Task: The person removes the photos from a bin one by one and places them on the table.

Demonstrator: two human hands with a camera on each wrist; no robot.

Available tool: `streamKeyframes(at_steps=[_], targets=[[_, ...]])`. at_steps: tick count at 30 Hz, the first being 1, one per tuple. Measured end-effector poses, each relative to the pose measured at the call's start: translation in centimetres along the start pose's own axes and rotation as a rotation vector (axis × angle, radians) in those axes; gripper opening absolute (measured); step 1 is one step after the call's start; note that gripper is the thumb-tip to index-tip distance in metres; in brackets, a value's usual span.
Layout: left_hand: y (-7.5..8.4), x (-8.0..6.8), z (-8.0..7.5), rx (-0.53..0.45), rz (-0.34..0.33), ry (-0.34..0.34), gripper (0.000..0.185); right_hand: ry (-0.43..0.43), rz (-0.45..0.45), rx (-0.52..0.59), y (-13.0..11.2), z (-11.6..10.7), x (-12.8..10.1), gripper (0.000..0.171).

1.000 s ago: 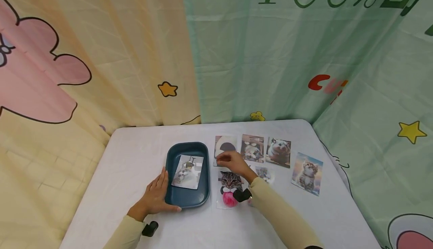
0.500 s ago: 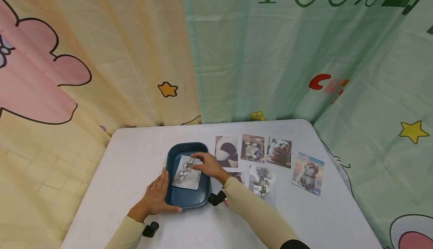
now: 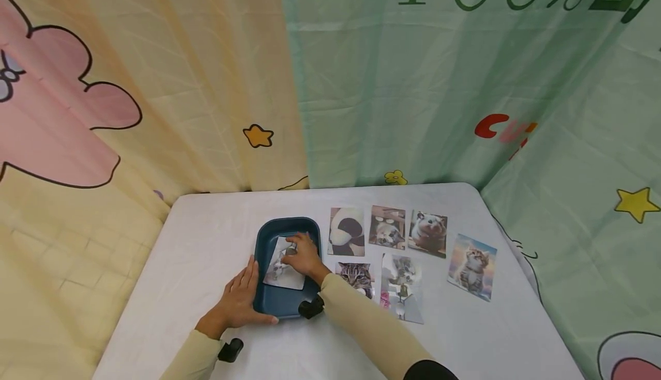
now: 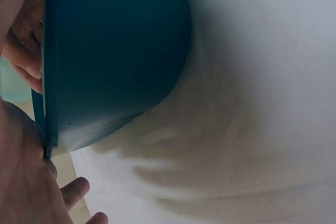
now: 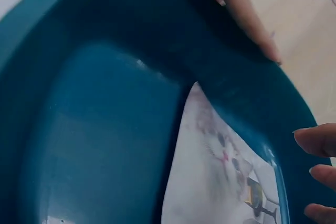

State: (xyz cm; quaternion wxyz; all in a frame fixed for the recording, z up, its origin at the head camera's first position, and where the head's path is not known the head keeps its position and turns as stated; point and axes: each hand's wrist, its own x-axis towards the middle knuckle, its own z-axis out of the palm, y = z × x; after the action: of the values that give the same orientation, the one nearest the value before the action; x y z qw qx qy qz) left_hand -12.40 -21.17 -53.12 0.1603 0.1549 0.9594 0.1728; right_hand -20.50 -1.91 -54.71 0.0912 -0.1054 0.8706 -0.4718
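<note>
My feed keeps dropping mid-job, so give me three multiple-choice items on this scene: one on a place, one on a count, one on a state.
1. Where does the white-kitten photo card lie?
A. in the dark teal plastic tray
B. on the white tablecloth
C. against the curtain

2. How many photo cards lie on the white tablecloth outside the tray?
A. four
B. six
C. eight

3. What is the left hand doing?
A. lifting a card
B. resting flat against the tray's side
C. hanging off the table

Answers: 1 A, the card sits inside the tray, under the right hand. 2 B, three in the far row, three nearer. 3 B, straight fingers lie along the tray's wall.
</note>
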Motion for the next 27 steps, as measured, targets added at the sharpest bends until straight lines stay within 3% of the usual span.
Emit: streamKeyframes(at_steps=[4,15,21,27], targets=[[0.1,0.1,0.1,0.005,0.001,-0.001,0.141,0.021,0.019,-0.124,0.2,0.4,0.0,0.055],[0.5,-0.1,0.0,0.008,0.015,-0.004,0.14,-0.021,0.081,-0.272,0.5,1.1,-0.4,0.061],[0.4,-0.2,-0.1,0.0,0.035,0.022,0.139,-0.115,0.047,-0.273,-0.1,1.1,-0.9,0.055],[-0.1,0.0,0.1,0.02,0.042,0.046,0.141,-0.17,-0.044,-0.173,-0.7,0.5,-1.3,0.046]])
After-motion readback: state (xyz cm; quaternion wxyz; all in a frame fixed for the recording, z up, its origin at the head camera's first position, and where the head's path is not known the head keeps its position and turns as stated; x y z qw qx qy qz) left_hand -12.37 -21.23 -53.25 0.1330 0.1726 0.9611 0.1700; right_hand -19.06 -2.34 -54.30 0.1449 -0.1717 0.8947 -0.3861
